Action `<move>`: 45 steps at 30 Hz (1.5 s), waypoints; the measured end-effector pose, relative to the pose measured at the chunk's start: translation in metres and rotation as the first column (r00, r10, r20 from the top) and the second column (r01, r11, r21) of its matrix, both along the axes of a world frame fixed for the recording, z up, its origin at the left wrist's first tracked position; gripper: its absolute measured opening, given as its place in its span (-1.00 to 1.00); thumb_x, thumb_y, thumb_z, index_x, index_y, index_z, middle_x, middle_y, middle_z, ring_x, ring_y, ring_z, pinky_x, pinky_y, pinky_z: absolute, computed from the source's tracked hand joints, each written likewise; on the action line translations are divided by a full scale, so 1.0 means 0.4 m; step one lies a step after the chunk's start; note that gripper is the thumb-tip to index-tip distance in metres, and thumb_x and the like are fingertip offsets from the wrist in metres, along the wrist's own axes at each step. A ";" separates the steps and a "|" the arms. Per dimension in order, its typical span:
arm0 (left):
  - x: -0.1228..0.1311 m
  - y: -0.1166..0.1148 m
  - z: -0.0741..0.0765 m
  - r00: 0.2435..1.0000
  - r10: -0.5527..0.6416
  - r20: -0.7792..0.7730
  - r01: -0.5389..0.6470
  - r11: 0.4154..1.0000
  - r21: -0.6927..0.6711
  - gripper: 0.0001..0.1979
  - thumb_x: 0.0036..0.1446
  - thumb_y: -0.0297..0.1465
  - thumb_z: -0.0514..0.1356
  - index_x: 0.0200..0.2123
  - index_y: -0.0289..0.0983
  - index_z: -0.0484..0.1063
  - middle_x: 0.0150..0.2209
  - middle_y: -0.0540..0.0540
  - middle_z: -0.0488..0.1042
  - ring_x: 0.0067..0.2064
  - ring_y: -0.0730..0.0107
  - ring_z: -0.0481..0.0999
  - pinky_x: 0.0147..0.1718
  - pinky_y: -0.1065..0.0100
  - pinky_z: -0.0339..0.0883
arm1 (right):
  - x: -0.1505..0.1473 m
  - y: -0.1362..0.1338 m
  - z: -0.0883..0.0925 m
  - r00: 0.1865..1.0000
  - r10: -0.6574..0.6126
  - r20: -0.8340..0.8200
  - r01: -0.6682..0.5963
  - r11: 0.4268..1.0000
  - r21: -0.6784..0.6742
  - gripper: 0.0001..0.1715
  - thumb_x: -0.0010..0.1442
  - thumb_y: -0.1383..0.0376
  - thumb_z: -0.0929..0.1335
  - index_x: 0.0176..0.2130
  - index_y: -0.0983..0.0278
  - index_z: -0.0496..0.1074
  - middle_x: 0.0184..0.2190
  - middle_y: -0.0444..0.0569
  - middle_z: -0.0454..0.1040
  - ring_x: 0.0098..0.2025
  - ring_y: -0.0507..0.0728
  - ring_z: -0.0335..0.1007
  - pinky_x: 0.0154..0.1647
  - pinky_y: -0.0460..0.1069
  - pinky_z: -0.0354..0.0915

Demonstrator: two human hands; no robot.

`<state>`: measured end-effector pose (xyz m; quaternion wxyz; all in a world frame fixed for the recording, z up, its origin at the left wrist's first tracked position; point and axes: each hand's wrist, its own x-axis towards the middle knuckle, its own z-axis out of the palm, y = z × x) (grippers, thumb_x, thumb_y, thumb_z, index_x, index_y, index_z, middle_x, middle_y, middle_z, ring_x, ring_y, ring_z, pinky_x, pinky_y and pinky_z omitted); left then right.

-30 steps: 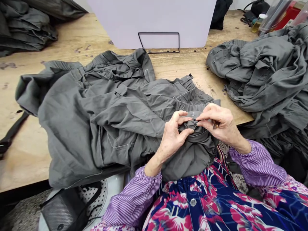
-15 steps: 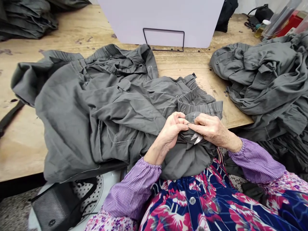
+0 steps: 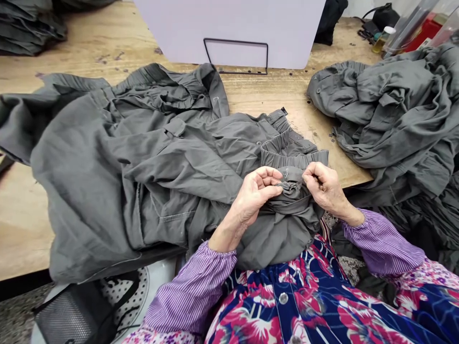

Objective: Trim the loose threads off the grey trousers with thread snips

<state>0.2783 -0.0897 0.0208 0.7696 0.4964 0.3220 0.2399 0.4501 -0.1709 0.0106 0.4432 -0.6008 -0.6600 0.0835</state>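
Observation:
A grey garment (image 3: 161,157) lies spread over the wooden table (image 3: 107,43), and its elastic waistband end hangs into my lap. My left hand (image 3: 256,191) is closed, pinching a bunched fold of this grey fabric just below the waistband. My right hand (image 3: 324,188) is curled into a fist on the same fold from the right, a hand's width away. Something small and dark shows inside the right fist; I cannot make it out. Both wrists wear purple striped sleeves.
A heap of grey garments (image 3: 387,114) covers the table's right end. A white board (image 3: 233,28) with a black wire stand (image 3: 235,57) stands at the back. Folded grey cloth (image 3: 25,24) sits far left. A black mesh bag (image 3: 71,315) lies below the table edge.
Small metal blades showed under my right hand half a second ago and are now hidden in the fist. My hands have drawn slightly apart, and the fabric between them is bunched tighter.

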 end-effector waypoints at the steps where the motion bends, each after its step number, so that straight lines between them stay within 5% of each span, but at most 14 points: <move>1: 0.004 -0.001 0.009 0.998 -0.019 -0.057 0.025 0.994 0.108 -0.77 -0.16 -0.43 0.27 -0.34 -0.33 0.40 -0.46 -0.01 0.45 -0.44 0.52 0.39 -0.41 0.47 0.22 | 0.000 -0.001 0.005 1.000 0.006 -0.005 -0.006 1.000 -0.007 -0.85 0.07 0.47 0.22 -0.48 0.27 0.17 -0.56 -0.18 0.20 -0.53 -0.05 0.10 -0.50 -0.12 0.08; 3: 0.018 -0.003 0.029 0.980 -0.047 -0.195 0.119 0.919 0.376 -0.79 -0.13 -0.39 0.27 -0.34 -0.33 0.47 -0.42 -0.04 0.47 -0.37 0.45 0.40 -0.36 0.42 0.22 | -0.001 -0.001 0.017 1.000 0.024 -0.005 -0.025 1.000 -0.015 -0.86 0.09 0.45 0.23 -0.47 0.27 0.19 -0.56 -0.19 0.22 -0.54 -0.06 0.11 -0.51 -0.13 0.08; 5: 0.037 -0.006 0.045 0.950 -0.067 -0.304 0.247 0.757 0.605 -0.78 -0.14 -0.39 0.29 -0.33 -0.30 0.51 -0.38 -0.05 0.49 -0.32 0.39 0.41 -0.31 0.38 0.20 | -0.005 0.003 0.028 0.999 0.040 -0.002 -0.040 0.999 -0.016 -0.87 0.10 0.44 0.24 -0.47 0.28 0.21 -0.56 -0.19 0.24 -0.54 -0.07 0.13 -0.51 -0.13 0.08; 7: 0.057 -0.009 0.052 0.929 -0.076 -0.361 0.329 0.616 0.716 -0.86 -0.10 -0.40 0.28 -0.39 -0.29 0.53 -0.45 -0.03 0.46 -0.35 0.40 0.38 -0.33 0.37 0.18 | -0.009 0.007 0.039 0.999 0.045 -0.006 -0.045 0.999 -0.010 -0.87 0.11 0.43 0.25 -0.47 0.28 0.21 -0.55 -0.18 0.26 -0.53 -0.07 0.15 -0.51 -0.13 0.09; 9: 0.073 -0.008 0.052 0.923 -0.060 -0.379 0.345 0.562 0.752 -0.91 -0.03 -0.42 0.22 -0.51 -0.29 0.51 -0.56 0.00 0.36 -0.43 0.45 0.32 -0.41 0.38 0.13 | -0.011 0.008 0.047 0.999 0.028 -0.034 -0.029 1.000 -0.011 -0.86 0.13 0.40 0.25 -0.47 0.28 0.23 -0.56 -0.19 0.26 -0.55 -0.07 0.14 -0.53 -0.13 0.08; 13: 0.082 0.008 0.043 0.959 -0.008 -0.282 0.226 0.623 0.749 -0.86 -0.04 -0.47 0.18 -0.59 -0.29 0.47 -0.58 0.02 0.32 -0.47 0.50 0.29 -0.44 0.41 0.12 | 0.006 -0.008 0.058 0.985 -0.075 -0.155 0.060 0.993 -0.102 -0.87 0.19 0.26 0.27 -0.37 0.28 0.27 -0.61 -0.23 0.16 -0.62 -0.09 -0.01 -0.60 -0.13 -0.01; 16: 0.078 0.023 0.040 0.978 -0.016 -0.209 0.154 0.733 0.663 -0.87 -0.07 -0.47 0.17 -0.60 -0.31 0.44 -0.57 0.01 0.38 -0.47 0.49 0.32 -0.43 0.42 0.15 | 0.030 -0.032 0.066 0.980 -0.041 -0.193 -0.006 0.972 -0.236 -0.71 0.20 0.14 0.27 -0.15 0.27 0.22 -0.52 -0.19 0.24 -0.55 -0.05 0.12 -0.52 -0.12 0.09; 20: 0.076 0.031 0.040 0.983 0.016 -0.185 0.097 0.805 0.586 -0.87 -0.08 -0.45 0.17 -0.61 -0.33 0.41 -0.60 0.01 0.35 -0.51 0.52 0.27 -0.48 0.43 0.12 | 0.041 -0.056 0.079 1.000 -0.003 -0.014 -0.002 0.941 -0.338 -0.79 0.27 0.19 0.18 -0.16 0.27 0.22 -0.41 -0.10 0.34 -0.41 0.01 0.26 -0.37 -0.09 0.15; 26: 0.079 0.032 0.042 0.984 0.050 -0.170 0.084 0.715 0.695 -0.88 -0.05 -0.48 0.16 -0.60 -0.32 0.41 -0.57 0.02 0.35 -0.49 0.52 0.28 -0.44 0.42 0.12 | 0.024 -0.054 0.080 0.966 0.082 0.245 0.019 0.923 -0.384 -0.79 0.28 0.21 0.18 -0.26 0.29 0.28 -0.42 -0.06 0.39 -0.40 0.05 0.30 -0.37 -0.07 0.11; 33: 0.076 0.030 0.043 0.987 0.023 -0.159 0.109 0.626 0.772 -0.89 -0.01 -0.47 0.18 -0.55 -0.29 0.43 -0.51 0.01 0.35 -0.44 0.50 0.31 -0.40 0.40 0.16 | 0.015 -0.033 0.071 0.925 0.131 0.356 0.000 0.938 -0.346 -0.73 0.29 0.17 0.17 -0.27 0.30 0.29 -0.42 0.00 0.42 -0.39 0.09 0.33 -0.38 -0.06 0.09; 42: 0.075 0.024 0.048 0.989 0.035 -0.145 0.091 0.633 0.769 -0.88 -0.01 -0.49 0.17 -0.57 -0.30 0.40 -0.51 0.01 0.34 -0.43 0.49 0.32 -0.39 0.40 0.17 | 0.004 -0.026 0.067 0.944 0.135 0.302 -0.038 0.951 -0.308 -0.76 0.28 0.21 0.18 -0.33 0.30 0.29 -0.49 -0.06 0.38 -0.45 0.04 0.28 -0.41 -0.08 0.06; 45: 0.069 0.015 0.060 0.982 0.137 -0.133 0.010 0.659 0.752 -0.86 0.03 -0.47 0.14 -0.56 -0.30 0.35 -0.53 0.02 0.33 -0.46 0.50 0.30 -0.40 0.41 0.17 | 0.012 -0.031 0.064 0.974 0.071 0.214 -0.009 0.961 -0.278 -0.79 0.27 0.23 0.21 -0.34 0.30 0.30 -0.51 -0.11 0.34 -0.48 0.00 0.25 -0.43 -0.09 0.06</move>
